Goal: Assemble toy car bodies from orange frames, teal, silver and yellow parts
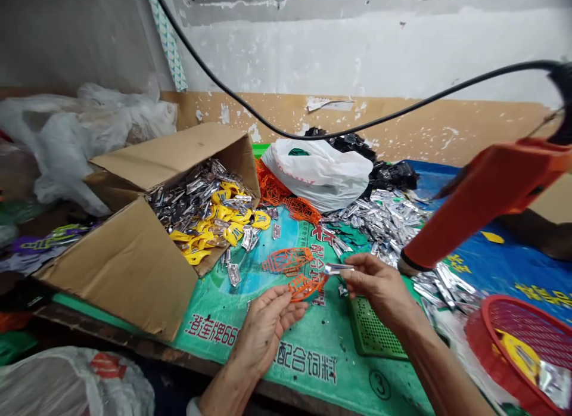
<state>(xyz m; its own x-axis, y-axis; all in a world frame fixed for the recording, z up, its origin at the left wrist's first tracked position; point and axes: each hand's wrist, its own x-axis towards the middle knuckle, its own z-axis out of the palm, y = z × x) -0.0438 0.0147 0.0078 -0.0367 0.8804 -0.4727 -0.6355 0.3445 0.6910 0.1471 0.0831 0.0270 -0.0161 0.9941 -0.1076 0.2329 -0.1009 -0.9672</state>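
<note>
My left hand (268,323) pinches an orange openwork plastic piece (304,289) between thumb and fingers above the green printed sheet. In my right hand (379,288), a small flat silver metal piece (338,269) is gripped by the fingertips, its free end close to the orange piece. A second orange openwork piece (288,260) lies on the sheet just beyond. A green perforated basket (375,329) sits under my right wrist. Loose silver pieces (233,273) are scattered left of the orange parts.
An open cardboard box (129,273) at left spills silver and yellow pieces (214,225). Behind are a white plastic bag (319,171) and a silver heap (388,219). An orange tubular device (473,201) on a black cable (402,110) overhangs the right side, above a red basket (487,344).
</note>
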